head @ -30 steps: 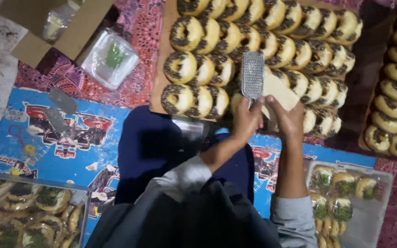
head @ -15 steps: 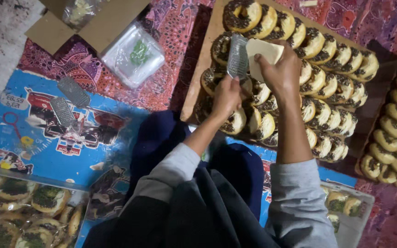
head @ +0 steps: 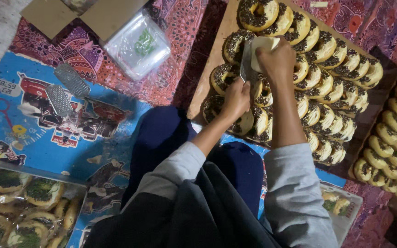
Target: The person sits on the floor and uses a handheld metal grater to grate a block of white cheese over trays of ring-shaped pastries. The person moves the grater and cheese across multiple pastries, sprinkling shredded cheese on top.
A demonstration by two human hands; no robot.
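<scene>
Grater [head: 246, 69] gripped by handle in left hand [head: 236, 100], held upright over doughnuts [head: 299, 73] on wooden board [head: 207, 69]. Cheese block [head: 263, 46] clenched in right hand [head: 279, 62], pressed to grater. Cheese judged soft, crumbly, light; best held by its back end.

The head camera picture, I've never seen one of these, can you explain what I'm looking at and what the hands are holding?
There is no machine here. A person wears a camera on the head, so you look down over their arms. The left hand holds a small metal grater. The right hand presses a pale block, perhaps cheese, against it. Both are above a wooden board packed with rows of ring doughnuts topped with dark sprinkles. To the side, two spare graters lie on a blue printed sheet, a clear plastic box sits further up, and wrapped trays of doughnuts lie at the lower left.
</scene>
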